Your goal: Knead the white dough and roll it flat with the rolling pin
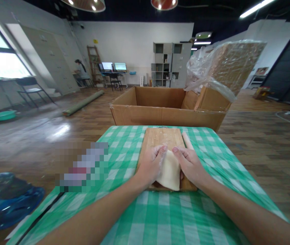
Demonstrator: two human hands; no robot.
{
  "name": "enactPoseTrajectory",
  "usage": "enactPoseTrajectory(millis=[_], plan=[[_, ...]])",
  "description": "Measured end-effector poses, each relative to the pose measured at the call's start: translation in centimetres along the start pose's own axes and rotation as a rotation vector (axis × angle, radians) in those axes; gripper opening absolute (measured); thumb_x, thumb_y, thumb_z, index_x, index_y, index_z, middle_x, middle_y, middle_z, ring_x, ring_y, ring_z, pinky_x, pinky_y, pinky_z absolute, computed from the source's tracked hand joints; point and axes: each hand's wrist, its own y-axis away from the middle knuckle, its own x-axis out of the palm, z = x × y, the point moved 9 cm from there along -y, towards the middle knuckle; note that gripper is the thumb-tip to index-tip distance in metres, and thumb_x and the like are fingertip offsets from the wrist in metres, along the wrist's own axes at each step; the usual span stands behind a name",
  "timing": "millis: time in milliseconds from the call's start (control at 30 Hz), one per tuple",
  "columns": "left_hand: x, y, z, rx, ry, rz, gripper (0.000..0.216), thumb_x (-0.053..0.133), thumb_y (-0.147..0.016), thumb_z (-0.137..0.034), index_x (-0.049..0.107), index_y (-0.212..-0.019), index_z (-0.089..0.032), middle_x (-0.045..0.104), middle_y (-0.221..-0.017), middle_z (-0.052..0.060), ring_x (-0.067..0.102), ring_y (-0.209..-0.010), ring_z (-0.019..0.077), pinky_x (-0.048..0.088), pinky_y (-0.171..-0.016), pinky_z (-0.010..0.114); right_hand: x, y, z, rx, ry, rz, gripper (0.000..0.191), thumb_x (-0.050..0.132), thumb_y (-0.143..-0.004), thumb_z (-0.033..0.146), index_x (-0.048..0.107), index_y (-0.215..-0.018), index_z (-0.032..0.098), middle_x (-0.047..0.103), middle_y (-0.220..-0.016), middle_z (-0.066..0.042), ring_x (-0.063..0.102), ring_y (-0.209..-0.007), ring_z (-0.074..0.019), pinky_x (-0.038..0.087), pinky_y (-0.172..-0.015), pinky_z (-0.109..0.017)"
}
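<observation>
A pale sheet of dough (170, 173) lies on a wooden cutting board (163, 137) set on a table with a green and white checked cloth (124, 160). My left hand (151, 163) rests on the dough's left edge, fingers curled over it and dusted with flour. My right hand (189, 164) presses the dough's right edge, fingers bent and together. Both hands grip the dough from either side. A wooden rolling pin (187, 140) lies just right of the board, partly hidden behind my right hand.
An open cardboard box (165, 114) stands behind the table, with a plastic-wrapped bundle (226, 66) leaning in its right corner. A blue plastic bag (5, 200) lies at the lower left. A person sits at a desk with monitors far back left.
</observation>
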Motion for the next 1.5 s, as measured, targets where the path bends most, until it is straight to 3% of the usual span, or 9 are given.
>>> enactPoseTrajectory(millis=[100, 200, 433, 600, 700, 933, 1233, 1367, 1500], plan=[[0.1, 0.4, -1.0, 0.079, -0.143, 0.0, 0.043, 0.046, -0.098, -0.047, 0.064, -0.074, -0.017, 0.068, -0.075, 0.004, 0.059, -0.071, 0.0174, 0.04, -0.064, 0.027, 1.1, 0.5, 0.6, 0.01, -0.008, 0.091, 0.051, 0.046, -0.095, 0.064, 0.064, -0.073, 0.022, 0.057, -0.055, 0.001, 0.052, -0.048, -0.0167, 0.04, -0.045, -0.029], [0.4, 0.3, -0.5, 0.011, -0.091, 0.054, 0.048, 0.046, -0.097, -0.052, 0.064, -0.071, -0.016, 0.066, -0.07, 0.004, 0.058, -0.066, 0.0172, 0.04, -0.059, 0.026, 1.4, 0.7, 2.1, -0.12, 0.098, 0.113, 0.05, 0.047, -0.097, 0.059, 0.066, -0.069, 0.022, 0.063, -0.059, -0.002, 0.06, -0.061, -0.0202, 0.046, -0.056, -0.03], [0.7, 0.3, 0.3, -0.114, 0.227, 0.118, 0.049, 0.054, -0.091, -0.063, 0.062, -0.085, -0.016, 0.064, -0.071, 0.002, 0.056, -0.059, 0.0145, 0.042, -0.052, 0.024, -1.7, -0.3, 2.0, -0.176, 0.13, -0.129, 0.051, 0.042, -0.099, 0.059, 0.069, -0.077, 0.021, 0.071, -0.076, -0.005, 0.066, -0.093, -0.0277, 0.049, -0.082, -0.036], [1.0, 0.3, -0.7, -0.001, 0.051, 0.218, 0.042, 0.06, -0.09, -0.055, 0.059, -0.074, -0.016, 0.054, -0.065, -0.001, 0.047, -0.057, 0.0109, 0.033, -0.048, 0.021, -0.2, -0.7, 0.2, -0.04, -0.019, 0.07, 0.052, 0.047, -0.096, 0.063, 0.062, -0.071, 0.019, 0.065, -0.065, -0.002, 0.06, -0.062, -0.019, 0.046, -0.06, -0.029], [1.4, 0.4, -1.1, 0.028, 0.012, 0.26, 0.042, 0.06, -0.091, -0.053, 0.059, -0.071, -0.016, 0.052, -0.064, -0.001, 0.046, -0.058, 0.0106, 0.031, -0.049, 0.02, -0.3, -0.7, 0.6, -0.082, 0.089, 0.039, 0.053, 0.046, -0.097, 0.059, 0.054, -0.062, 0.02, 0.057, -0.058, 0.0, 0.052, -0.056, -0.0158, 0.041, -0.055, -0.027], [1.6, 0.4, -0.1, -0.069, 0.218, 0.199, 0.043, 0.067, -0.084, -0.057, 0.061, -0.081, -0.015, 0.059, -0.068, 0.0, 0.051, -0.056, 0.0112, 0.036, -0.05, 0.022, -2.6, -0.8, 0.9, -0.099, 0.125, -0.197, 0.053, 0.044, -0.096, 0.061, 0.059, -0.065, 0.02, 0.059, -0.061, -0.002, 0.063, -0.073, -0.0237, 0.046, -0.065, -0.03], [1.6, 0.4, 0.3, -0.077, 0.165, 0.237, 0.041, 0.068, -0.085, -0.054, 0.063, -0.079, -0.014, 0.059, -0.066, 0.0, 0.051, -0.057, 0.0113, 0.035, -0.051, 0.022, -2.1, -1.2, 1.0, -0.095, 0.273, -0.027, 0.043, 0.059, -0.09, 0.053, 0.06, -0.064, 0.019, 0.053, -0.056, 0.001, 0.052, -0.058, -0.0154, 0.036, -0.051, -0.025], [1.3, -0.1, 0.7, -0.11, 0.296, 0.15, 0.039, 0.066, -0.087, -0.053, 0.062, -0.081, -0.015, 0.063, -0.073, 0.002, 0.056, -0.064, 0.0134, 0.04, -0.056, 0.023, -3.3, -1.2, 1.0, -0.109, 0.235, -0.161, 0.043, 0.055, -0.093, 0.055, 0.06, -0.068, 0.019, 0.056, -0.06, 0.001, 0.051, -0.056, -0.0143, 0.037, -0.049, -0.025], [0.1, -0.2, 0.7, -0.04, 0.229, -0.014, 0.037, 0.06, -0.091, -0.052, 0.06, -0.079, -0.017, 0.064, -0.079, 0.002, 0.058, -0.074, 0.0155, 0.045, -0.066, 0.024, -1.1, -0.8, 1.1, -0.102, 0.208, 0.018, 0.047, 0.054, -0.093, 0.057, 0.058, -0.064, 0.021, 0.06, -0.059, -0.001, 0.058, -0.057, -0.0166, 0.042, -0.05, -0.026]])
